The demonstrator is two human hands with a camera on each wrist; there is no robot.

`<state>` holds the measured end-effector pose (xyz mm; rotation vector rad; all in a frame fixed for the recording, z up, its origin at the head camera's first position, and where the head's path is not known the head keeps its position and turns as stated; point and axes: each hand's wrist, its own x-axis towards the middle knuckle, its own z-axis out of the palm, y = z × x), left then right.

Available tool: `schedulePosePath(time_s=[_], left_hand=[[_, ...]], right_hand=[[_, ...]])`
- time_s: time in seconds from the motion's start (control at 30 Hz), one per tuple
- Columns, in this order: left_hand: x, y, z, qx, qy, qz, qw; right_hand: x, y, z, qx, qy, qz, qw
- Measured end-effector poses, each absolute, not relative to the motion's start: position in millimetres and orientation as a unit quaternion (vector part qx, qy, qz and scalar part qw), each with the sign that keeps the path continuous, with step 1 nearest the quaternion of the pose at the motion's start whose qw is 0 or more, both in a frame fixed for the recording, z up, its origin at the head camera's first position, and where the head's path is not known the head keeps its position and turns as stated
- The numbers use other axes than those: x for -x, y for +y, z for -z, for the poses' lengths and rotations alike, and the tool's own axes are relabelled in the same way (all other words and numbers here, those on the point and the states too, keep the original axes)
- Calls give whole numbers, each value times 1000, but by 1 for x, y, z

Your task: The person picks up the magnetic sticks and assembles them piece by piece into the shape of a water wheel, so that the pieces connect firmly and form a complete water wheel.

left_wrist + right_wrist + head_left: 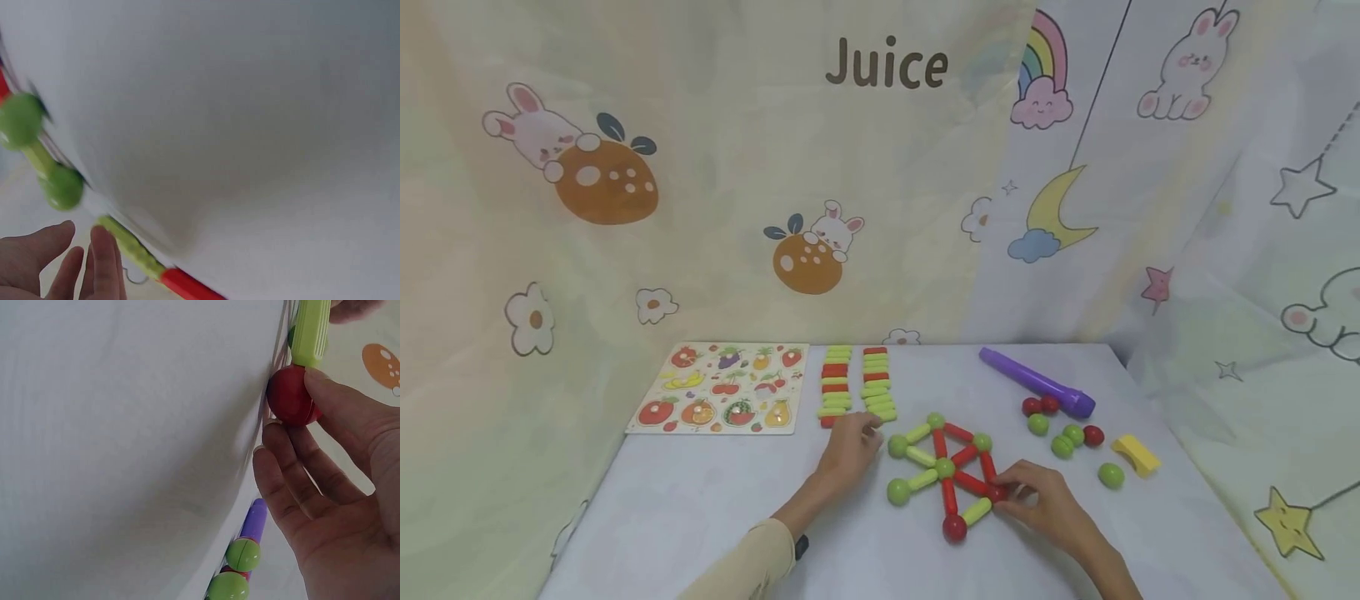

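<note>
Pinching red ball (287, 394) between thumb and fingers of right hand (1045, 504), at right side of ball-and-rod frame (944, 468), mid-table (700, 475). With left hand (850, 450), hovering loose-fingered beside spare rods (835, 369) toward far edge; seemingly gripping nothing, cannot tell whether touching. Apparently seating or steadying red ball. Likely calls next for picking rod, holding frame still. Near right edge: loose balls (1073, 435).

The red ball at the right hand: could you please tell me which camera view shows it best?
The right wrist view: the red ball appears large there, with the right hand covering only some of its edge. The head view shows it small, partly hidden by that hand; the left wrist view does not show it.
</note>
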<state>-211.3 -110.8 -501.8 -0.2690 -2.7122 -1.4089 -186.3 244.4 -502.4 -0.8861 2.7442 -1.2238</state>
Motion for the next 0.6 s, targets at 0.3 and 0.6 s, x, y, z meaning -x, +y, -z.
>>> schedulePosePath(time_s=[0.3, 0.6], left_hand=[[250, -109, 510, 117, -952, 257, 117], [245, -100, 514, 135, -959, 186, 164]], right_hand=[[179, 242, 508, 274, 883, 380, 27], [171, 237, 505, 267, 886, 378, 31]])
